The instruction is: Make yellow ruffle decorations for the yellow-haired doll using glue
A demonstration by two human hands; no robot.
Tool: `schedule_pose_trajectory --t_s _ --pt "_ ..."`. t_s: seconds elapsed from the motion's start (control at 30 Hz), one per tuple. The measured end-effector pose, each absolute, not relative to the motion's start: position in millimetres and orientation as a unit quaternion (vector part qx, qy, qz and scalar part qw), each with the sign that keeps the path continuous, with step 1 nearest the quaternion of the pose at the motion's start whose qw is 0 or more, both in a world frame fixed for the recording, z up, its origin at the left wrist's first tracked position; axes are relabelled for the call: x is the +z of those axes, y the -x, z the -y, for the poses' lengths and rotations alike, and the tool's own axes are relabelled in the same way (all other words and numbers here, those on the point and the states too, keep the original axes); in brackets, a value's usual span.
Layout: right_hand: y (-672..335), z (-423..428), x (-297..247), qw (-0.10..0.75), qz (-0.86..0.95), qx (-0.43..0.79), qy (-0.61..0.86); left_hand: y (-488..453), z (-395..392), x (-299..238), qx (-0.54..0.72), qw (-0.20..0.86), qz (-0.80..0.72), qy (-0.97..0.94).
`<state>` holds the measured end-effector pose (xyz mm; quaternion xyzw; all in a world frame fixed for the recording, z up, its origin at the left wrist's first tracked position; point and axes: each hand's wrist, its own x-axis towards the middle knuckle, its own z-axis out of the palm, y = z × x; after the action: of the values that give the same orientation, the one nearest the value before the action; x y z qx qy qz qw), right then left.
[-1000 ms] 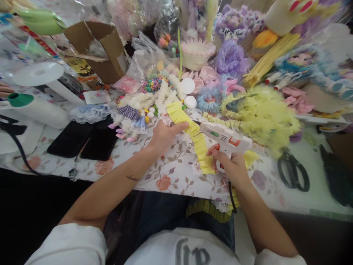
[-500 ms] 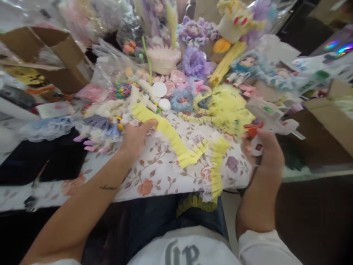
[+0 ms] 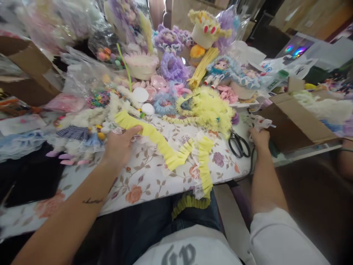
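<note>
My left hand [image 3: 119, 145] is closed on a yellow ruffled trim [image 3: 154, 135] with white lace along its edge, pinching it near its far left end. The trim zigzags across the flowered tablecloth [image 3: 162, 184] and drops over the front edge onto my lap. At the table's right side my right hand [image 3: 259, 138] is closed around a whitish hot glue gun [image 3: 259, 122], its nozzle pointing right. Black-handled scissors [image 3: 239, 144] lie just left of that hand. A fluffy yellow piece [image 3: 212, 108] rests beyond the trim.
Plush dolls in checked skirts [image 3: 73, 133] lie at the left. Pink baskets [image 3: 142, 66], purple fluffy pieces [image 3: 172, 66] and a blue-haired doll [image 3: 220, 68] crowd the back. Cardboard boxes stand at the left [image 3: 24, 70] and right [image 3: 299, 117]. Another person's arm [image 3: 344, 162] shows at the right edge.
My right hand has moved away from me and lower with the glue gun, to beside the cardboard box. The scissors now show. My left hand keeps its hold on the trim; the view has shifted right.
</note>
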<state>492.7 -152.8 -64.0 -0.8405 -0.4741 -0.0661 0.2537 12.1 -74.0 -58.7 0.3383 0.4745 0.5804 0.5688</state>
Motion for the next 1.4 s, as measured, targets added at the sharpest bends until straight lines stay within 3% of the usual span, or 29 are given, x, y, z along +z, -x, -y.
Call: schedule_pose_trajectory --t_s 0.13,0.2,0.23,0.3,0.4,0.63,0.73,1.03,1.2,1.4 --pt "-469.5 167.9 -40.4 0.170 0.378 -0.049 0.909 -13.9 75.6 -60.2 0.590 0.584 -0.443 -0.338" --pt "-438.7 176.0 -24.9 0.067 0.349 -0.074 0.932 -15.5 77.6 -60.7 0.585 0.587 -0.444 -0.341" --pt "-417.8 177.7 -18.1 0.071 0.405 -0.083 0.908 -16.2 78.4 -61.2 0.583 0.589 -0.444 -0.340" --pt "-367.2 174.0 -8.5 0.173 0.599 -0.055 0.780 -17.0 79.1 -62.7 0.582 0.593 -0.441 -0.340" --pt "-284.6 149.1 -7.7 0.278 0.739 0.060 0.611 -16.4 78.7 -65.4 0.578 0.596 -0.427 -0.359" --pt "-184.7 79.7 -46.9 0.399 0.704 0.400 0.431 -14.4 79.8 -69.8 0.572 0.589 -0.403 -0.403" --pt "-188.6 77.7 -59.6 0.417 0.635 0.486 0.433 -14.3 82.1 -70.7 0.554 0.590 -0.405 -0.425" --pt "-218.1 88.9 -57.4 0.413 0.576 0.535 0.459 0.4 78.8 -41.0 0.521 0.674 -0.360 -0.379" --pt "-219.8 90.7 -55.9 0.389 0.616 0.515 0.452 18.1 70.0 -33.9 0.492 0.638 -0.371 -0.462" --pt "-215.8 95.2 -54.9 0.333 0.672 0.476 0.458 16.7 70.9 -41.7 0.316 0.536 -0.431 -0.653"
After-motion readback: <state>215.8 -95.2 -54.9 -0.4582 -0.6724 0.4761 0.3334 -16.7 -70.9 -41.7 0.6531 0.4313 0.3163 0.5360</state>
